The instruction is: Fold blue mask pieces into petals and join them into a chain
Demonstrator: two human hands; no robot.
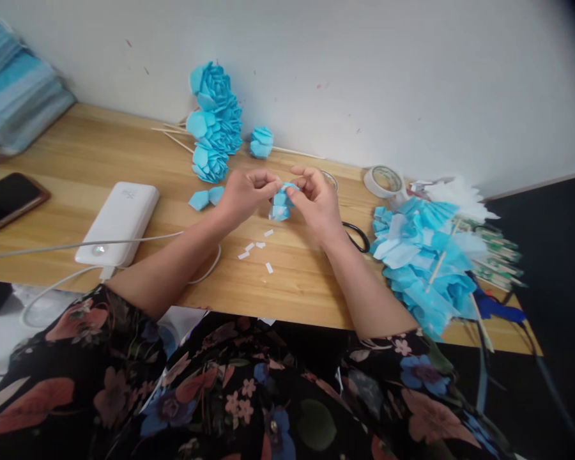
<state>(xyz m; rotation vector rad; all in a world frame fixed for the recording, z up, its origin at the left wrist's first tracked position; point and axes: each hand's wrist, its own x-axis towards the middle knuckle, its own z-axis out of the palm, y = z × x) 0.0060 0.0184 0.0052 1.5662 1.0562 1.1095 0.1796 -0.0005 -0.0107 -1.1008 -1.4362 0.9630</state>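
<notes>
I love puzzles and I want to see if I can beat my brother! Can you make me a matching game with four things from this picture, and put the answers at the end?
Things:
1. the dark phone
2. the power bank
3. the light-blue piece
4. the little white strips

Where or how:
A. scattered on the wooden table
B. held by the left hand and the right hand together
C. at the left edge of the picture
D. with a cable plugged into one end

Right pairs: 1-C, 2-D, 3-B, 4-A
</notes>
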